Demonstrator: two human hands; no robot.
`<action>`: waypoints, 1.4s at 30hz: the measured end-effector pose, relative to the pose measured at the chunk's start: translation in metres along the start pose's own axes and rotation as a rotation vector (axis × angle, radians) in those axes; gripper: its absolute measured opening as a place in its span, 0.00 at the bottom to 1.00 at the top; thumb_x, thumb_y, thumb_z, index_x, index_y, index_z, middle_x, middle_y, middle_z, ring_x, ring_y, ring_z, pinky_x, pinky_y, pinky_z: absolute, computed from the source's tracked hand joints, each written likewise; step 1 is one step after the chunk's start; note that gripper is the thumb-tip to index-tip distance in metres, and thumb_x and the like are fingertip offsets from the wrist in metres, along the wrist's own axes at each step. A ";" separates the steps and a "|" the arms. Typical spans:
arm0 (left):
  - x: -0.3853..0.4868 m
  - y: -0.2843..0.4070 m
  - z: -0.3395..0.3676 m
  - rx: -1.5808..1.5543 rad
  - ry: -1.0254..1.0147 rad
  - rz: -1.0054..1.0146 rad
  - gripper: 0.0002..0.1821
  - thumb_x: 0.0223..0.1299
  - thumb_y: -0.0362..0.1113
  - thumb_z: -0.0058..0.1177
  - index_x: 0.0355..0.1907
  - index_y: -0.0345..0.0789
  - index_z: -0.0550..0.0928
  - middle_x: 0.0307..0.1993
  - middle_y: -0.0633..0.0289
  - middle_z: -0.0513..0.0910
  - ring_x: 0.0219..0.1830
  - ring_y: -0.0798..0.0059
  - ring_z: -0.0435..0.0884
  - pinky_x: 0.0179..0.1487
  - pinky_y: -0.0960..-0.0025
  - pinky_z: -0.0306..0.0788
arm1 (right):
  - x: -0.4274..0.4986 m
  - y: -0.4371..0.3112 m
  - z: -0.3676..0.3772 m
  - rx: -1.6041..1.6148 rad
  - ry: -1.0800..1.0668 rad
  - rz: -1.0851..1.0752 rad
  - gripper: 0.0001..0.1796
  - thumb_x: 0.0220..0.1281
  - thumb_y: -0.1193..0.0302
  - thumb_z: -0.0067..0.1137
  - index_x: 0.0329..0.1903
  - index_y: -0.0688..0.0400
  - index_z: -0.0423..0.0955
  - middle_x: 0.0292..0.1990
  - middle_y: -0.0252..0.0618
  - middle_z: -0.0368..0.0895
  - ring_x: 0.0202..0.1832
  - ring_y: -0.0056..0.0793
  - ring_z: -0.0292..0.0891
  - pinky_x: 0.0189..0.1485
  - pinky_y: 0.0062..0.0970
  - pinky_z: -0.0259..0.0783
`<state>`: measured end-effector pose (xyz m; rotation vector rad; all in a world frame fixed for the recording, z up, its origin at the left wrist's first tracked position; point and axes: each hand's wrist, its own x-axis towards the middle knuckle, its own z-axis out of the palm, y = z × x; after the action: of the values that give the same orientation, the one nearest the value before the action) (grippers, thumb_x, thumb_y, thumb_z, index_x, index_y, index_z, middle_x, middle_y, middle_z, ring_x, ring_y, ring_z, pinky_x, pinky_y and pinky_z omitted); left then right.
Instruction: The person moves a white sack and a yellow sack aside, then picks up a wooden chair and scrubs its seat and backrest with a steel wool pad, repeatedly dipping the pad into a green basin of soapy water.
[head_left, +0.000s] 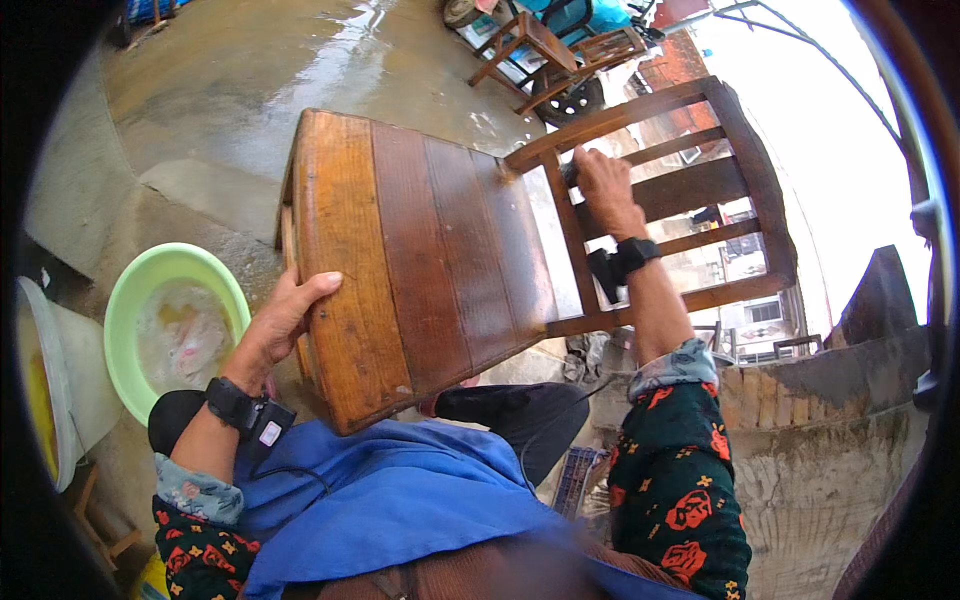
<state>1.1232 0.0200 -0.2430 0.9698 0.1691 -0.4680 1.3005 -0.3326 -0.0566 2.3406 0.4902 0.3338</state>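
Observation:
A wooden chair (450, 247) with a plank seat and a slatted backrest (667, 196) is tilted in front of me. My left hand (289, 311) grips the front edge of the seat, thumb on top and fingers underneath. At the backrest, my right hand (609, 187) has its fingers curled round a small dark object (571, 174), mostly hidden, perhaps a scrubbing pad. That hand is against the slats near the lower rail. The seat planks look wet and shiny.
A green plastic basin (174, 259) of cloudy water stands left, beside a white bucket (90, 367). Wet concrete floor (225, 90) spreads ahead. Another wooden chair (547, 45) stands by a wheeled vehicle (574, 101). A low wall (825, 405) runs along the right.

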 end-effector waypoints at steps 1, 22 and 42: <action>0.001 -0.001 0.000 -0.004 -0.036 0.032 0.39 0.52 0.51 0.60 0.61 0.29 0.63 0.52 0.56 0.74 0.52 0.70 0.75 0.55 0.67 0.71 | 0.003 0.025 -0.011 0.000 -0.003 -0.023 0.06 0.56 0.77 0.50 0.37 0.58 0.71 0.30 0.46 0.80 0.31 0.45 0.80 0.32 0.42 0.72; 0.002 0.003 0.001 0.008 -0.047 0.018 0.38 0.53 0.49 0.59 0.60 0.29 0.64 0.50 0.56 0.75 0.49 0.71 0.77 0.53 0.67 0.72 | -0.010 0.007 0.000 0.171 0.035 -0.104 0.05 0.54 0.77 0.52 0.32 0.57 0.76 0.33 0.43 0.78 0.39 0.42 0.77 0.39 0.39 0.72; 0.007 0.006 0.013 0.037 -0.070 0.068 0.42 0.52 0.50 0.59 0.63 0.28 0.60 0.54 0.54 0.71 0.55 0.67 0.73 0.57 0.67 0.69 | 0.010 -0.006 0.046 0.075 0.134 -0.051 0.06 0.57 0.75 0.50 0.32 0.66 0.72 0.29 0.50 0.78 0.30 0.41 0.81 0.30 0.36 0.75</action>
<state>1.1313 0.0098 -0.2330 0.9904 0.0644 -0.4434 1.3246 -0.3518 -0.0933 2.3837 0.6356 0.4574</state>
